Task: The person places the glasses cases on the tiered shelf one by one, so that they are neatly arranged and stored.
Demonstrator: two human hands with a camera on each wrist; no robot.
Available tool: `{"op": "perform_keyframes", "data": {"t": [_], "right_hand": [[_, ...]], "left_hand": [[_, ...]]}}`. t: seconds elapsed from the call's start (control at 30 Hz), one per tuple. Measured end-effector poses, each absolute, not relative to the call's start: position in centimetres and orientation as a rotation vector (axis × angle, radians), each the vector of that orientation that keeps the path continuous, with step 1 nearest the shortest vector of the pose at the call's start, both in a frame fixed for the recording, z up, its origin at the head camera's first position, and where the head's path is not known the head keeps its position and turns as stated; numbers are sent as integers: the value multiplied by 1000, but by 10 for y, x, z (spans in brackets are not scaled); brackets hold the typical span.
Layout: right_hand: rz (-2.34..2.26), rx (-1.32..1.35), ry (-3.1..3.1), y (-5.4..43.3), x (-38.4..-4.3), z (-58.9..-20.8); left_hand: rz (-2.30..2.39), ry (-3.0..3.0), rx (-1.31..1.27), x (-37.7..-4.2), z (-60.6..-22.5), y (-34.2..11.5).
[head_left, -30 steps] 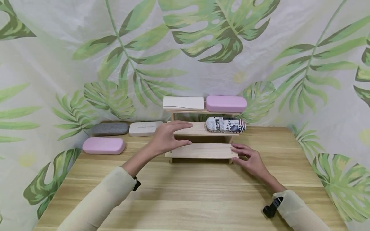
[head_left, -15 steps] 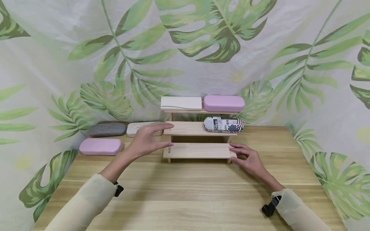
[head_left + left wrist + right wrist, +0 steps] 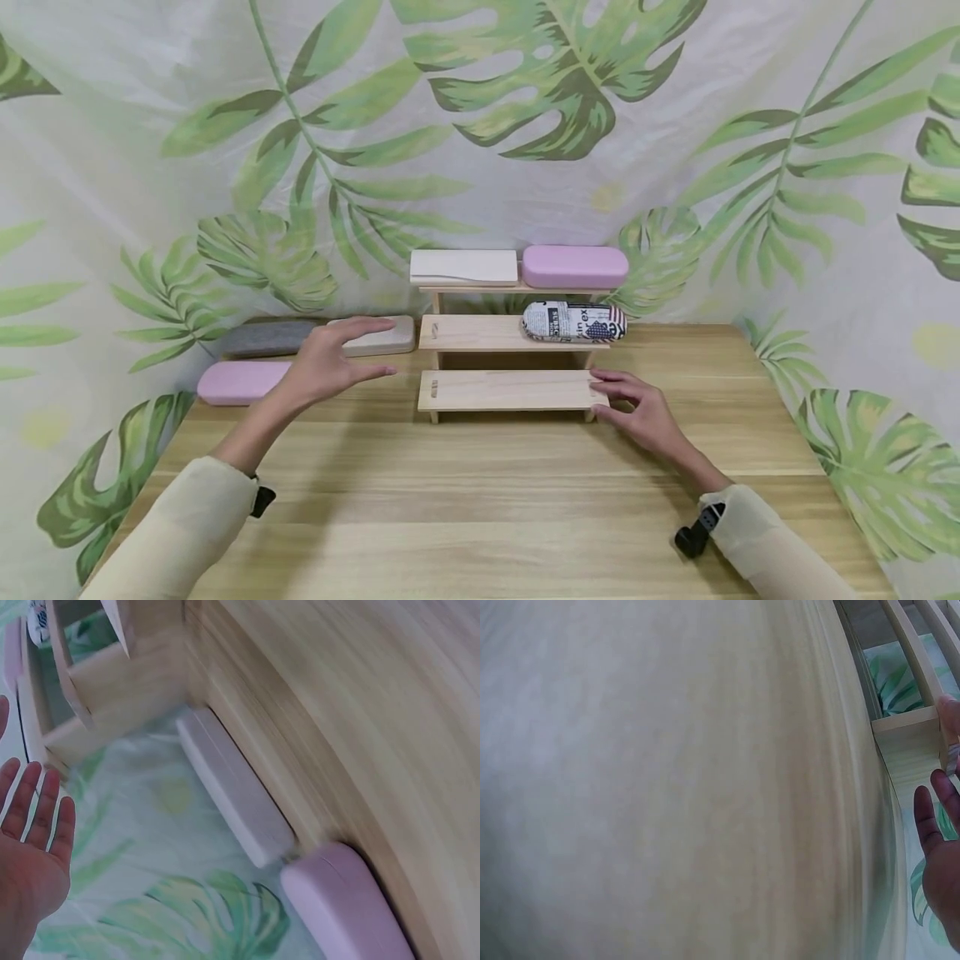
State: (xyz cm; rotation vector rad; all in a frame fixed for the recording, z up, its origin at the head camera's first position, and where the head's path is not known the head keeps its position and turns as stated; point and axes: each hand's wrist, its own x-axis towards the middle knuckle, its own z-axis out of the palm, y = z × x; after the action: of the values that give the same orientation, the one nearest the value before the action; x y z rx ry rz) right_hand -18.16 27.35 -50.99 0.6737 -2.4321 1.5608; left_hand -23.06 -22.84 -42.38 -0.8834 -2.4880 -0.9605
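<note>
The pale grey, round-cornered oblong case (image 3: 381, 338) is lying on the wood-grain worktop (image 3: 480, 508), long axis running sideways, beyond my nearer left grip (image 3: 322, 367), which is gaping wide and holding nothing; my right grip (image 3: 645, 417) is pinching the pale wooden three-tier stand (image 3: 510, 390).
</note>
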Motion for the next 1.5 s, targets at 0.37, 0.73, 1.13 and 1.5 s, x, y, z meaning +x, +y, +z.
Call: {"op": "perform_keyframes", "data": {"t": [0.37,0.73,1.13,1.5], "right_hand": [[1560,707,-2401,274,-183,-511],[1536,726,-2399,274,-183,-511],[1537,718,-2399,275,-183,-514],[1532,724,-2395,275,-185,-515]], "left_hand": [[-946,-2587,-803,-247,-433,-251],[-897,-2692,-794,-270,-441,-264],[-934,-2824,-740,-294,-457,-279],[-926,-2874,-734,-310,-468,-283]]}}
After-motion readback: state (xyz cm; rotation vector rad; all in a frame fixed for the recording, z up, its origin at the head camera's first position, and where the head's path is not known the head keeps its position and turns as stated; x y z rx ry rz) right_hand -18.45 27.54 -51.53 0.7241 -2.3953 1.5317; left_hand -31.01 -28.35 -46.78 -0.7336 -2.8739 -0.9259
